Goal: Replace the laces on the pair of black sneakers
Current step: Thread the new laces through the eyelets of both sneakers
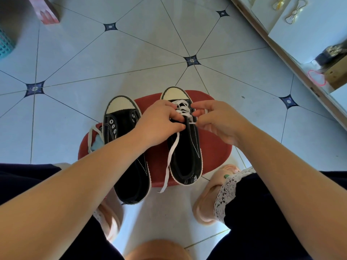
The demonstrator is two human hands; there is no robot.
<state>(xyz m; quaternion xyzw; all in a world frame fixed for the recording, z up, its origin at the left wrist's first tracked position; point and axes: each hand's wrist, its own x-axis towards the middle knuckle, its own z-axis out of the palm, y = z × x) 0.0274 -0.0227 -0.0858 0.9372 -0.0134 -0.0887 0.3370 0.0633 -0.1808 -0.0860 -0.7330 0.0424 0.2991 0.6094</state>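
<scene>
A stool [214, 147] stands on the floor [131, 62] between two slippers [208, 192]. Two sneakers sit side by side on it, toes pointing away. The left hand [159, 124] and the right hand [219, 121] meet over the right sneaker [187, 156], pinching its lace [171, 152], whose end trails off the near edge. A second lace [92, 134] lies left of the left sneaker [120, 117]. A basket [4, 44] stands far left.

You're working in bright, even daylight with a cool blue cast; the pale floor [131, 53] carries a soft sheen and shadows stay faint. Your wide lens bows the grout lines toward the edges, and the teal basket [4, 45] at top left smears into blur
</scene>
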